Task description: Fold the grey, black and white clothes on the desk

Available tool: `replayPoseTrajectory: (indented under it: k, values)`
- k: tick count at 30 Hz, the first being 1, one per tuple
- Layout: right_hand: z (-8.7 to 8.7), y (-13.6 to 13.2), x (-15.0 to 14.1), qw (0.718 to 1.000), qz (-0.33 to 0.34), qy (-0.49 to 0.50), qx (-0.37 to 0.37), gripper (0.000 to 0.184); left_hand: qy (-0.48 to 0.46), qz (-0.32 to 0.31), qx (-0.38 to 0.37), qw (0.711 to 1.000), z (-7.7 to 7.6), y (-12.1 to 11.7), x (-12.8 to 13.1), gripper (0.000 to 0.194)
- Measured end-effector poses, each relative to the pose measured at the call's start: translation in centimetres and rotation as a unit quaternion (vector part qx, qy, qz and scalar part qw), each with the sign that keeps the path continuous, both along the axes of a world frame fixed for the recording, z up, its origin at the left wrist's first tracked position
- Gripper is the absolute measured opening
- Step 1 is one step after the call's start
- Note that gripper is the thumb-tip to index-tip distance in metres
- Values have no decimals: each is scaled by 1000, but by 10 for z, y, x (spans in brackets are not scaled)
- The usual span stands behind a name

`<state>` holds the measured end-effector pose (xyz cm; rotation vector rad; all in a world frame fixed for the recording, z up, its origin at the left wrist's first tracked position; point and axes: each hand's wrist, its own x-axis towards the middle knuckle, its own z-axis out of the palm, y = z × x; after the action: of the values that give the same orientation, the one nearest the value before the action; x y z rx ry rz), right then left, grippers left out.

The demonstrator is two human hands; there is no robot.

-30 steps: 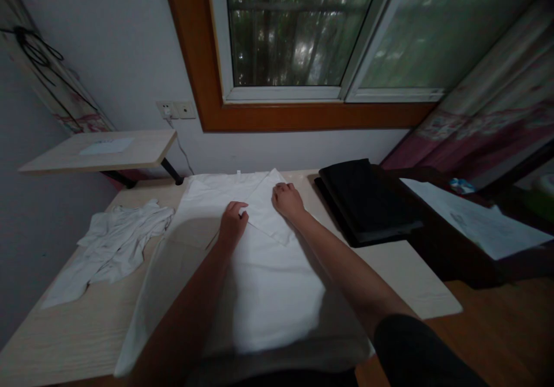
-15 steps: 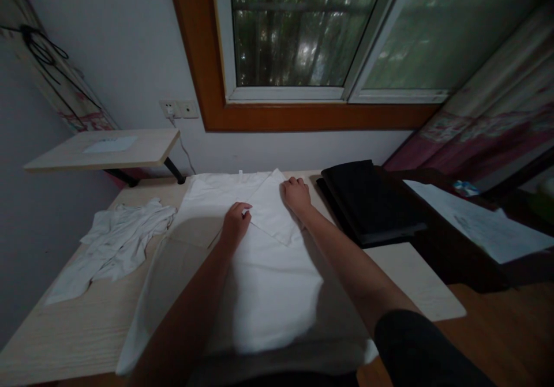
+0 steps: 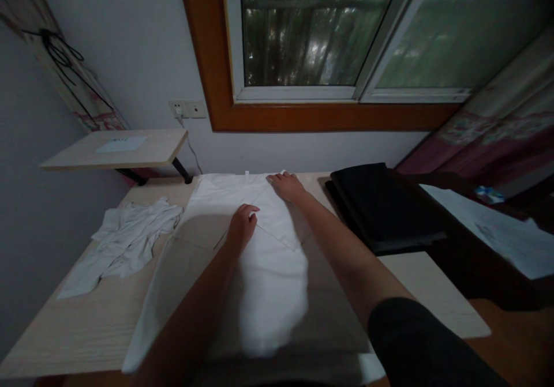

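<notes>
A large white garment [image 3: 268, 271] lies spread over the table, with a small tag at its far edge. Near its far right, a folded flap [image 3: 277, 225] of the same fabric lies on top, its straight edge slanting down to the right. My left hand [image 3: 243, 225] rests at the left side of that flap, fingers curled and thumb close to the index finger, with a bit of the white fabric between them. At the far edge, my right hand [image 3: 288, 186] lies flat on the flap's top corner, fingers stretched out to the left.
A crumpled white cloth [image 3: 130, 240] lies left on the wooden table [image 3: 78, 341], below a small raised shelf [image 3: 160, 153]. Folded black fabric [image 3: 381, 208] sits to the right, with a paper sheet [image 3: 489, 225] beyond it. Wall and window stand behind.
My right hand has slid away from me and left, onto the flap's far corner, and its fingers have straightened. The left hand stays at the flap's side. The view has shifted slightly.
</notes>
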<state>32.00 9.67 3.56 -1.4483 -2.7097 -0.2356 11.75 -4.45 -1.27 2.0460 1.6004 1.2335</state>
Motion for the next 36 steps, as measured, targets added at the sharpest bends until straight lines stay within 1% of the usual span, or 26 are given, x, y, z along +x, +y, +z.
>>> replayPoseTrajectory:
  k: [3,6,9,11,14,17,21,24,27,32,36]
  values:
    - [5,11,4,1000,-2,-20,3,45,-9,-7,3,1000,1,0,0,31]
    - [10,19,13,999,-10,-36,11,39,-25,-28,7,999,3,-1,1,32]
    - [14,23,23,999,-45,-21,15,36,-24,-66,11,997,5,-3,4,33]
    - [16,23,29,997,-72,-2,18,37,2,-96,11,995,5,-5,6,35]
    - [17,20,35,995,-98,15,24,39,67,-139,11,988,5,-8,8,37]
    - [15,16,40,991,-129,37,17,39,106,-158,13,982,3,-8,9,40]
    - [9,7,52,981,-178,76,-21,34,99,-137,12,985,0,-7,10,41]
    - [4,-8,63,980,-182,73,-34,28,87,-118,11,989,-1,-7,11,42]
    - [1,-29,72,980,-182,67,-44,25,85,-108,12,990,-1,-7,12,42]
    - [1,-56,81,974,-209,57,-72,28,90,-101,14,991,0,-8,13,43]
    - [3,-63,85,971,-226,34,-77,21,86,-98,21,991,0,-8,15,44]
